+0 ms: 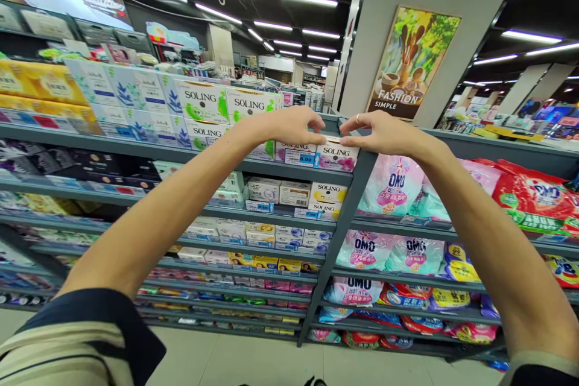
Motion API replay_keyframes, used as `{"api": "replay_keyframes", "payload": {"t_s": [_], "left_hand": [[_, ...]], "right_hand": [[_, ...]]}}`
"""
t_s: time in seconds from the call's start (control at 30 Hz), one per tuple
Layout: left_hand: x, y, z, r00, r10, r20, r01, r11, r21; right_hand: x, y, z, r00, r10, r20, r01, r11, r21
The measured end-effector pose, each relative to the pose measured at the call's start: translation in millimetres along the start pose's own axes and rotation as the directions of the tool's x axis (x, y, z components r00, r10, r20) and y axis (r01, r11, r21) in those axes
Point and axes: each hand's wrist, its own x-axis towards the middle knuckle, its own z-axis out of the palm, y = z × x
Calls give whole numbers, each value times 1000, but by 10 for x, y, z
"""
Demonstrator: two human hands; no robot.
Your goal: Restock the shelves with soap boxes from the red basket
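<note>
My left hand (296, 123) reaches over the top shelf from the left, fingers curved and a little apart from the thumb. Facing it, my right hand (377, 132), with a ring on one finger, bends inward the same way. Between and just below the fingertips sits a white and pink SOLING soap box (337, 157). The thumbs are at its upper edge; whether they touch it I cannot tell. Neither hand visibly holds anything. A blue price tag (301, 158) is fixed left of that box, and green and white SOLING boxes (201, 101) are stacked beyond my left forearm.
Blue floral boxes (140, 90) and yellow packs (40, 81) line the top shelf leftward. Lower shelves hold more soap boxes (296, 193). Right of the grey upright (348, 193) are OMO detergent bags (393, 184). A pillar with a poster (414, 60) rises behind.
</note>
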Motion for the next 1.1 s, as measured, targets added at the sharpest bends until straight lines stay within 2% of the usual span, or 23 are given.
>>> {"api": "replay_keyframes", "payload": {"t_s": [0.13,0.23,0.3,0.47,0.63,0.9,1.1], "left_hand": [[-66,-8,-137,989,-45,-142,37,998,-53],[-185,90,-161,957,-58,-285,39,997,-72],[-314,187,-122,940,-90,-328,71,995,-68],[-654,284,66,966,-175,-192,200,973,118],[-763,167,197,960,-241,-144,275,910,309],[-785,60,267,948,-256,-191,299,922,247],[-778,-3,284,947,-241,-213,277,947,164]], "right_hand": [[72,-115,45,990,-65,-127,70,997,35],[99,-308,96,983,-102,-153,105,994,9],[81,-465,165,980,-119,-161,112,992,-52],[14,-708,446,994,-93,-48,73,947,-314],[61,-650,668,998,-57,-38,34,896,-442],[-8,-640,621,998,21,-53,-40,917,-398],[-28,-686,695,998,33,-61,-60,848,-526]]}}
